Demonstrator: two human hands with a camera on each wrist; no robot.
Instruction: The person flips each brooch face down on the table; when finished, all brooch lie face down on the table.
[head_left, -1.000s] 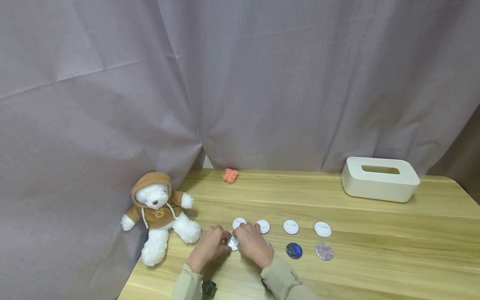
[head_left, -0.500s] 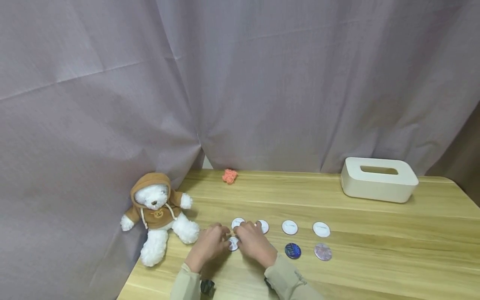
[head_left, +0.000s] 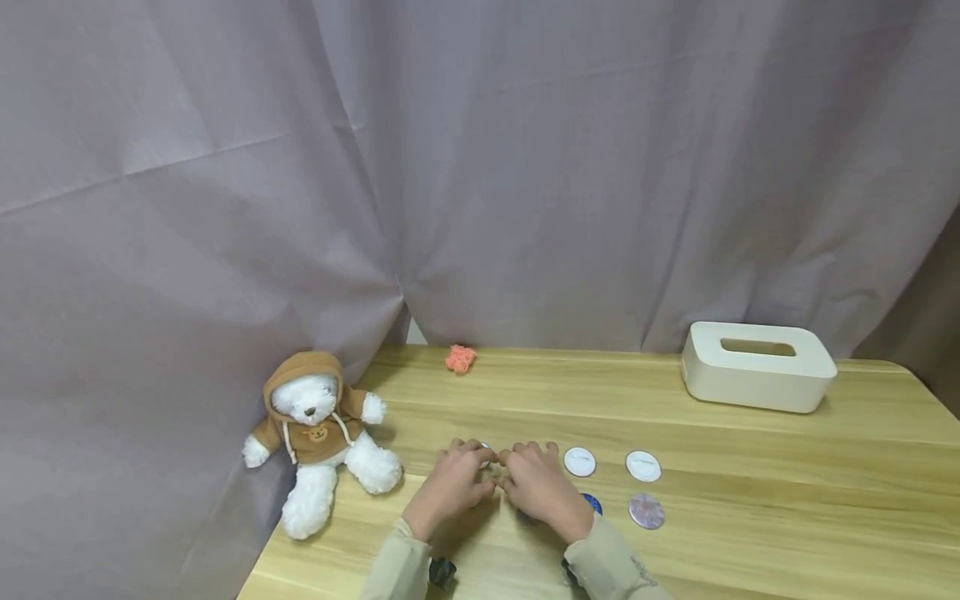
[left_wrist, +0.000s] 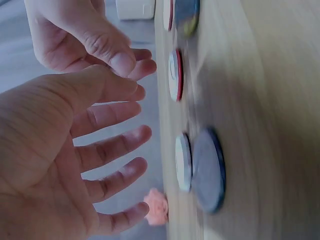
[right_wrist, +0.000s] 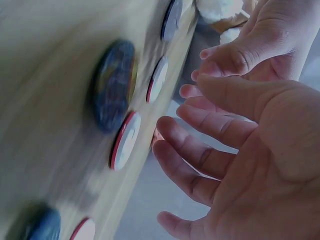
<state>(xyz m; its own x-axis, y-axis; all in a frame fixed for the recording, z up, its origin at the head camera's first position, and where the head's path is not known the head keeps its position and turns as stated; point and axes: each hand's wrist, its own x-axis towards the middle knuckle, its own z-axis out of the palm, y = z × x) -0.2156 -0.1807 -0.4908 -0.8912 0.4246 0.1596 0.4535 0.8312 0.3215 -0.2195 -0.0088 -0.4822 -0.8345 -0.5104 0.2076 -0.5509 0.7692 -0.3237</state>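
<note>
My left hand (head_left: 452, 485) and right hand (head_left: 542, 487) hover side by side over the left end of two rows of round pin badges, fingers loosely spread and holding nothing. Their thumbs and index fingers come close together; whether they touch cannot be told. In the left wrist view, a grey badge with a dark rim (left_wrist: 209, 170) lies beside a white-backed badge (left_wrist: 183, 162). Below the hands in the right wrist view are a dark patterned badge (right_wrist: 115, 86) and a red-rimmed white badge (right_wrist: 126, 141). From the head, the hands hide most of the left badges.
Farther right lie two white-backed badges (head_left: 580, 462), a blue badge (head_left: 593, 503) and a pale purple badge (head_left: 647, 511). A teddy bear in a brown hoodie (head_left: 318, 437) sits left. A coral-coloured clump (head_left: 461, 359) and a cream tissue box (head_left: 759, 367) stand toward the back.
Both hands have let go of the leftmost front badge, which stays on the table. They have lifted and shifted right, and their fingers have loosened.
</note>
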